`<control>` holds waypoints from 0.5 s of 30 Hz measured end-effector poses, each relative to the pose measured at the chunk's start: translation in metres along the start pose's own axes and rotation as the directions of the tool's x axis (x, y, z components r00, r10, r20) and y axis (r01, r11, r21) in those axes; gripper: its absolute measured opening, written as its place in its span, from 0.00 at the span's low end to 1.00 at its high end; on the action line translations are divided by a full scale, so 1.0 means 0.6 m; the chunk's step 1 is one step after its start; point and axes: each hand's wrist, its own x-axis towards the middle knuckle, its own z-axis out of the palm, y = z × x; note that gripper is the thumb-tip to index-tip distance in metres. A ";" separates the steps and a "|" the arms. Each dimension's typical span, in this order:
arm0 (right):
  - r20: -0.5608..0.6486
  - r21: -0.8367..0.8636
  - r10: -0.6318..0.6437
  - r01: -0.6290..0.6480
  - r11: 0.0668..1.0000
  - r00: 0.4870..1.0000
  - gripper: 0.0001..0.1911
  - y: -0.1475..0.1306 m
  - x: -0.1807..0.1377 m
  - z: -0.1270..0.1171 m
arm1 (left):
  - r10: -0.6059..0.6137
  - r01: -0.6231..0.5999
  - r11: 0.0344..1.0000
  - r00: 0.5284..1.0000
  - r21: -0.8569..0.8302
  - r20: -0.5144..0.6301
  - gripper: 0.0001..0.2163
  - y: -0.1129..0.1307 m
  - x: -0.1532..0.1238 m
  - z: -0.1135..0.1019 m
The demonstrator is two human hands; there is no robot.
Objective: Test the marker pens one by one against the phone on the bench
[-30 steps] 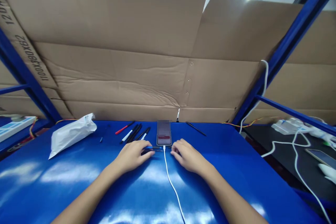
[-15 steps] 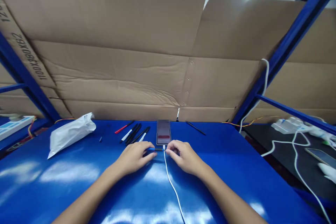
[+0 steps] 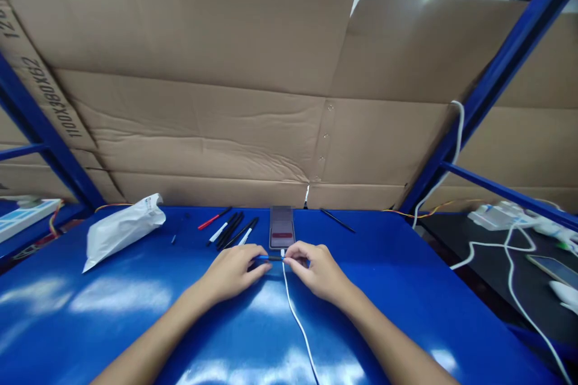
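Observation:
My left hand (image 3: 232,271) and my right hand (image 3: 315,269) meet over a thin blue and black pen (image 3: 270,258) held level just above the blue table (image 3: 135,313). Each hand pinches one end of it. Right behind the pen lies a phone (image 3: 282,227) with a lit screen, and a white cable (image 3: 295,313) runs from it toward me between my wrists. Several black pens (image 3: 235,230) and a red pen (image 3: 212,220) lie left of the phone.
A white plastic bag (image 3: 120,230) lies at the left of the table. A single black pen (image 3: 338,221) rests right of the phone. Cardboard sheets (image 3: 226,102) stand behind. To the right, white cables (image 3: 506,252) and another phone (image 3: 553,271) lie on a dark surface.
My right hand has moved left to the pen and closed on its end. My left hand has kept its hold on the other end.

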 end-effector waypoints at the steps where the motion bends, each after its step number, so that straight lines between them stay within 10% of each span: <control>1: -0.005 0.002 0.001 -0.001 1.000 1.000 0.05 0.000 0.000 0.001 | -0.002 0.002 1.000 1.000 -0.002 0.000 0.12 0.000 0.000 -0.001; 15: 0.019 -0.047 -0.048 0.049 0.998 0.999 0.07 0.001 -0.002 -0.007 | -0.055 0.054 0.998 0.998 0.021 0.040 0.12 -0.023 0.002 0.005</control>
